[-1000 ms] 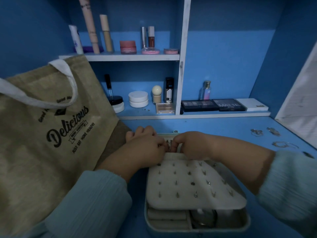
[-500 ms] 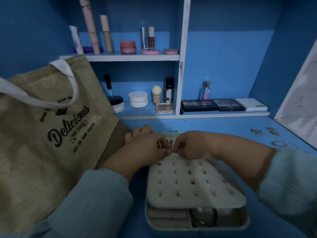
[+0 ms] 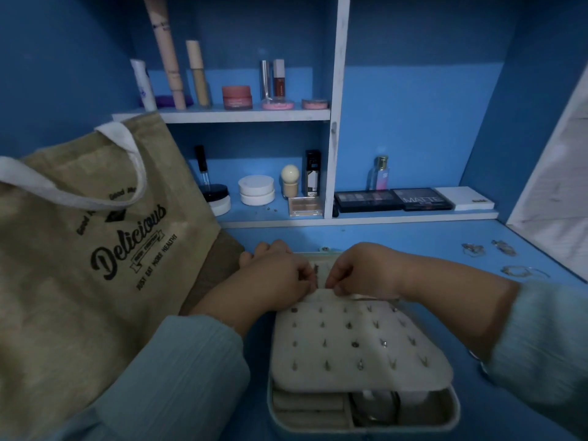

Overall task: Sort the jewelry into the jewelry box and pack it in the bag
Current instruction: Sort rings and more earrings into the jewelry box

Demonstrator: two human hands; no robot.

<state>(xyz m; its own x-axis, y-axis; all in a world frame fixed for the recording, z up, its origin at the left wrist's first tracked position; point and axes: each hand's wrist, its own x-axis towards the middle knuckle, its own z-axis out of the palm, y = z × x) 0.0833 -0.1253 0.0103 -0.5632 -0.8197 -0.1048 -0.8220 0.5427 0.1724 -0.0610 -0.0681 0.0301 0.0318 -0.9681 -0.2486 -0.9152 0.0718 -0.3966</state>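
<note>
A pale jewelry box (image 3: 439, 416) lies open on the blue table in front of me. A white earring panel (image 3: 359, 345) studded with several small earrings is folded down over its lower tray. My left hand (image 3: 276, 275) and my right hand (image 3: 362, 270) meet at the panel's far edge, fingers curled and pinching something small there; what it is stays hidden. A small dark piece (image 3: 316, 268) shows between the two hands. The tan jute bag (image 3: 82, 256) printed "Delicious" stands upright at the left. Loose silver jewelry (image 3: 474, 249) lies on the table at the right.
White shelves (image 3: 241, 115) at the back hold cosmetics: tubes, jars, a perfume bottle (image 3: 381, 173) and dark palettes (image 3: 393, 198). More rings (image 3: 521, 271) lie near the table's right edge. A white panel (image 3: 560, 173) leans at the far right.
Both hands have shifted slightly toward me along the panel's far edge and keep working close together. The box and bag have not moved.
</note>
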